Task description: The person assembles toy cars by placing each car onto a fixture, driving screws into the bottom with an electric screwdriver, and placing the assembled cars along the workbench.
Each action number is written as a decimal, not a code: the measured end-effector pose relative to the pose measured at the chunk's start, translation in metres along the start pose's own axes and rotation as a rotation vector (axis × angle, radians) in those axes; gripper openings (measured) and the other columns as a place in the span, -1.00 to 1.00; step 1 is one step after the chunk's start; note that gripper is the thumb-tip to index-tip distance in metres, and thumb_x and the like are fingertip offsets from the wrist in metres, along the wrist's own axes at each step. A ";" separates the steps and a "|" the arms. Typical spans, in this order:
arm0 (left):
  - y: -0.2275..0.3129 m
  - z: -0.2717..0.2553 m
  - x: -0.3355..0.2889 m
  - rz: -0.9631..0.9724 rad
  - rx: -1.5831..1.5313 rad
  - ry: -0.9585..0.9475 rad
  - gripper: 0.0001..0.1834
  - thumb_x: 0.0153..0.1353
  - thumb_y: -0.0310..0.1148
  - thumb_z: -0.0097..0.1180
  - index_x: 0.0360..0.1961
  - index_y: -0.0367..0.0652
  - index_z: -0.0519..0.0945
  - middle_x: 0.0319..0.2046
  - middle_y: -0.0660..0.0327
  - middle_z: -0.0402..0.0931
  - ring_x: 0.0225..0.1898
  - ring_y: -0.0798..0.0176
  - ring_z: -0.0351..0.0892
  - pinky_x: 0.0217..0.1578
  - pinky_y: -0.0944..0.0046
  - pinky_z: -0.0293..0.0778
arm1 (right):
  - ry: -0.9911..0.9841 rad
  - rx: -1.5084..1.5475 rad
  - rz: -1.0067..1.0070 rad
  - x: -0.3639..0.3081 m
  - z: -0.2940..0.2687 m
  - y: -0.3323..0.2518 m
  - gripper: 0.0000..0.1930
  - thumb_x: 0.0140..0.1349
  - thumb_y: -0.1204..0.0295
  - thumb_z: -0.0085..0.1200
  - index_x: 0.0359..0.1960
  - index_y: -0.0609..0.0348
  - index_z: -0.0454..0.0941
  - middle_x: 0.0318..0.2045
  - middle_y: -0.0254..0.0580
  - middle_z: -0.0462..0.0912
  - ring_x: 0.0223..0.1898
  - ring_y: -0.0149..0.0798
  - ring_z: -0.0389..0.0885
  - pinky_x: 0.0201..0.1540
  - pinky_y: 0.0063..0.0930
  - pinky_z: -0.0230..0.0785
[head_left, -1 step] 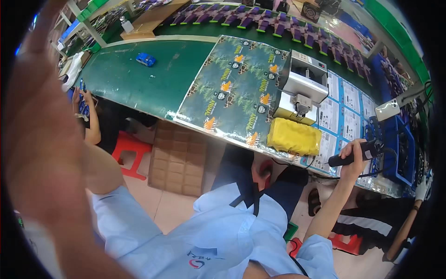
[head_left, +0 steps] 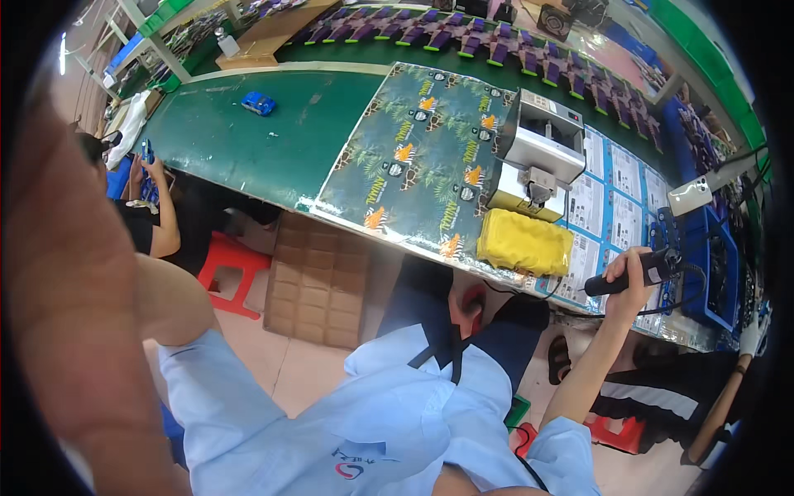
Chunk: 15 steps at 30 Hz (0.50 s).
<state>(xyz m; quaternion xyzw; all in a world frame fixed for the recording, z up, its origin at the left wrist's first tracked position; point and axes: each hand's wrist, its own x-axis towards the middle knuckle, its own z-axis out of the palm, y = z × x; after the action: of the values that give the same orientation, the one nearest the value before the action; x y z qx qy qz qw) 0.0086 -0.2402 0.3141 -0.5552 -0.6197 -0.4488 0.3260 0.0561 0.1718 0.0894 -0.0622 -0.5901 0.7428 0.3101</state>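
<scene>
My right hand (head_left: 630, 277) is closed around a black electric screwdriver (head_left: 610, 284), held level over the front edge of the bench at the right. Its cord loops off to the right. Just left of this hand, a yellow wrapped block (head_left: 524, 242) lies on the bench in front of a grey and silver machine (head_left: 543, 136). My left hand (head_left: 83, 289) is raised very close at the far left, large and blurred; its fingers cannot be made out. It touches nothing that I can see. A small blue toy car (head_left: 258, 103) sits on the green bench top.
A patterned sheet (head_left: 405, 157) covers the bench's middle. At the right are a blue bin (head_left: 718, 273) and a white box (head_left: 690, 196) on a post. Purple parts (head_left: 496, 41) line the back. Another person's hands (head_left: 153, 172) hold a blue piece at the left. A red stool (head_left: 236, 273) stands below.
My left hand has shifted a little left and downward, showing more of the person at the left. My right hand keeps its place with the screwdriver.
</scene>
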 end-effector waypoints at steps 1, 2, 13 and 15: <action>-0.004 0.000 -0.002 0.022 -0.003 -0.022 -0.51 0.03 -0.46 0.40 -0.02 -0.43 0.53 0.02 0.03 0.57 0.03 0.18 0.55 0.07 0.24 0.44 | 0.010 -0.038 -0.053 -0.005 0.002 -0.001 -0.87 0.22 0.56 0.13 -0.29 0.24 0.42 -0.68 -0.28 0.41 -0.70 -0.39 0.37 -0.57 -0.50 0.31; -0.004 0.001 -0.008 0.028 -0.013 -0.033 -0.50 0.03 -0.46 0.40 -0.01 -0.43 0.53 0.02 0.03 0.57 0.04 0.17 0.55 0.07 0.23 0.44 | 0.007 -0.076 -0.077 -0.010 0.001 -0.002 -0.86 0.21 0.55 0.16 -0.32 0.24 0.42 -0.70 -0.28 0.42 -0.72 -0.39 0.38 -0.57 -0.52 0.31; -0.014 0.013 0.024 0.136 -0.025 -0.105 -0.42 0.03 -0.48 0.38 0.08 -0.40 0.44 0.07 0.00 0.52 0.09 0.12 0.51 0.11 0.17 0.39 | 0.031 -0.066 -0.093 0.007 0.007 0.003 -0.83 0.14 0.54 0.25 -0.34 0.23 0.46 -0.70 -0.26 0.47 -0.71 -0.39 0.44 -0.57 -0.51 0.32; -0.021 0.010 0.025 0.172 -0.013 -0.093 -0.41 0.03 -0.49 0.38 0.09 -0.40 0.43 0.08 -0.01 0.51 0.10 0.11 0.50 0.12 0.16 0.39 | 0.042 -0.077 -0.173 0.014 0.013 -0.005 -0.87 0.20 0.54 0.15 -0.33 0.23 0.42 -0.69 -0.25 0.44 -0.73 -0.37 0.38 -0.60 -0.49 0.30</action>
<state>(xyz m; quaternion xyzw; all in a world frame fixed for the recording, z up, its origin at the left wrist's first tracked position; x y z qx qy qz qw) -0.0152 -0.2207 0.3286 -0.6285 -0.5814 -0.3970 0.3306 0.0412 0.1694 0.1019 -0.0385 -0.6148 0.6885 0.3826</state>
